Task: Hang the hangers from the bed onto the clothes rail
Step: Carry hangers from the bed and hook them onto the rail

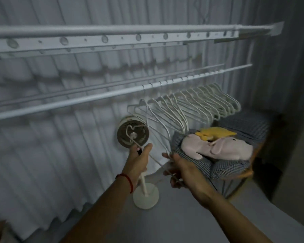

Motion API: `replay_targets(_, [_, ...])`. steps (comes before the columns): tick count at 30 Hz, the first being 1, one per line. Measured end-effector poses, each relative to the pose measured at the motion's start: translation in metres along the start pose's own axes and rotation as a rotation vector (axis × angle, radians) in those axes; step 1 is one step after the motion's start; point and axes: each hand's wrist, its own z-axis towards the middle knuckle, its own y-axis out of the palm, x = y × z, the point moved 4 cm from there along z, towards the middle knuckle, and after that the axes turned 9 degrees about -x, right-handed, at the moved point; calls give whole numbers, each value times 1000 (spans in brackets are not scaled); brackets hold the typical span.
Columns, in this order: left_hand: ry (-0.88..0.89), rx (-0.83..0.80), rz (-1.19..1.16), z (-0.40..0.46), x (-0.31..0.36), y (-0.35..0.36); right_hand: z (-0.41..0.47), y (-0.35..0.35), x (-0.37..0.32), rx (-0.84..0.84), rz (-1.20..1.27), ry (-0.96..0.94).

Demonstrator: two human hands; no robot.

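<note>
A person's two hands work a white wire hanger [144,137] below the lower clothes rail [95,99], in front of a white curtain [42,155]. The left hand [139,160], a red string bracelet [127,179] on its wrist, pinches the hanger's neck between thumb and curled fingers, so that the hook stands in front of the round head of a white pedestal fan [132,134]. The right hand [181,169], just right of the left, has its fingers curled around the hanger's lower wires; motion blur hides exactly how many hangers it grips. Along the right part of the rail, a tight row of matching white hangers [200,102] already hangs by its hooks, running from above the fan towards the rail's far right end. Below that row, to the right of the fan, a wooden chair [247,172] carries checked grey cushions [226,167] with a pink soft toy [218,148] and a yellow one [216,133] lying on top. Above the rail runs a wider white rack [112,37] with round holes.
</note>
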Motion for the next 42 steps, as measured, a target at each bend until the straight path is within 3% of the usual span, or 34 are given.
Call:
replay_targets(4, [346,253,402,21,60,-26,60,-15,-50,-28,-8,-21])
replay_targets(7, [434,351,681,42,89,-46,96,-12,-80,-18,-114,-63])
replay_targets(16, [582,370,752,84,132,-72,155,3,-89,45,-158,4])
replay_targets(21, [629,250,646,103,121,-67,172,6,-70,116,-141,65])
replay_targets(26, [685,210,494,97,111,-53,173,3,-48,161,26,130])
replay_targets(30, [800,97,355,79,108,-22,147,-9,-35,288,87,62])
replay_targets(37, [868,-247,191,32,96,64,53,-46,-20,485,-76,32])
replay_targets(42, [704,-510,126,-15,64,128,-38,-72,9,658,20,83])
